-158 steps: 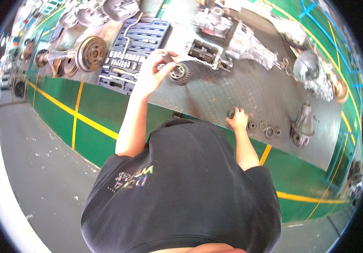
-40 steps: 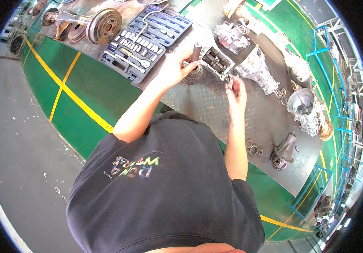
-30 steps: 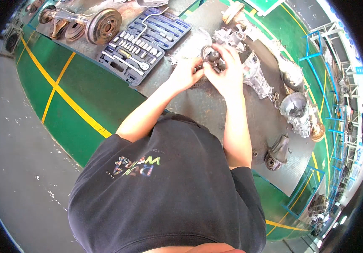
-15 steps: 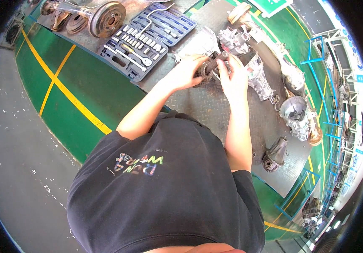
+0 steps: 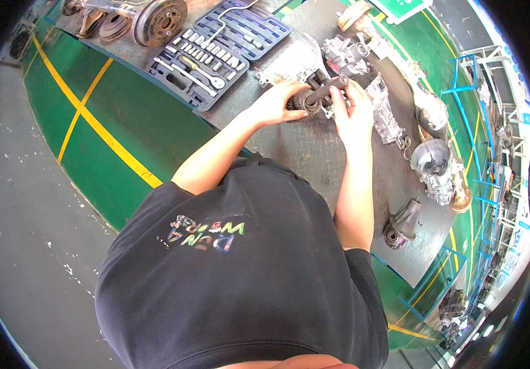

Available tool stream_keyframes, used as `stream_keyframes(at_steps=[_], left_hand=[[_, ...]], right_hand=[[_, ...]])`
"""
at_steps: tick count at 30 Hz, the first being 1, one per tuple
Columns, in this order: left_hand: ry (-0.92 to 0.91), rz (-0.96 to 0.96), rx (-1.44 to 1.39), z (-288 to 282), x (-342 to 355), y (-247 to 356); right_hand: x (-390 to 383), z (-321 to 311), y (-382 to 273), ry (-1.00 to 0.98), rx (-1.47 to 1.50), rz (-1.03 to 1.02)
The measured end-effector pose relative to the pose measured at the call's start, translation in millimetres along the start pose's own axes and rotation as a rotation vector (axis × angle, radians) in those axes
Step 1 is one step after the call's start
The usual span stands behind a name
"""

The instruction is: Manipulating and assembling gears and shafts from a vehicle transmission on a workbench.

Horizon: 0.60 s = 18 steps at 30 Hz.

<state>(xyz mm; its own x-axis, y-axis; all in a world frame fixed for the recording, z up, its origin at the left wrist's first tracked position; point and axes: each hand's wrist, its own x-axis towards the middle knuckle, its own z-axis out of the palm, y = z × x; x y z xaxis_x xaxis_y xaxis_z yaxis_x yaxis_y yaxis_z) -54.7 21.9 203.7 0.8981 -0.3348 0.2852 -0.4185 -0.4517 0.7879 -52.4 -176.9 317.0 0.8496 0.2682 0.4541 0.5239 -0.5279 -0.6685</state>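
Over the metal workbench I hold a dark gear shaft (image 5: 321, 94) in both hands. My left hand (image 5: 279, 103) is closed around the toothed gear (image 5: 304, 103) at the shaft's left end. Toward the shaft's bare right end, my right hand (image 5: 352, 109) grips with thumb and fingers, and the end pokes out above the thumb. The shaft slants up to the right. Directly behind my hands lie a light metal housing (image 5: 298, 58) and a gearbox part with reddish patches (image 5: 343, 55). My fingers hide some of the gear.
Left of my hands lies an open blue socket set (image 5: 200, 67). A rusty axle with a brake drum (image 5: 160, 23) sits at the far left. Along the right are a ribbed casing (image 5: 385, 114), a bell-shaped housing (image 5: 431, 161) and a dark cone-shaped part (image 5: 404, 224) on the workbench (image 5: 314, 157).
Both hands have shifted slightly to the right with the shaft. The gear end now faces me more openly, and more of the shaft's length shows between my hands.
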Motion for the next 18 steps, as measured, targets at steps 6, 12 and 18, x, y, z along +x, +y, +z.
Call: stream_keyframes(at_steps=[6,12,18], left_hand=[[0.073,0.125,0.035,6,-3,-9],[0.062,0.094,-0.016,2,-4,-11],[0.049,0.062,0.015,3,-4,-13]], right_hand=[[-4,-2,-2,-0.016,0.033,0.020],[-5,-2,-3,-0.028,-0.008,-0.004],[-1,-3,-8,-0.053,-0.011,0.011]])
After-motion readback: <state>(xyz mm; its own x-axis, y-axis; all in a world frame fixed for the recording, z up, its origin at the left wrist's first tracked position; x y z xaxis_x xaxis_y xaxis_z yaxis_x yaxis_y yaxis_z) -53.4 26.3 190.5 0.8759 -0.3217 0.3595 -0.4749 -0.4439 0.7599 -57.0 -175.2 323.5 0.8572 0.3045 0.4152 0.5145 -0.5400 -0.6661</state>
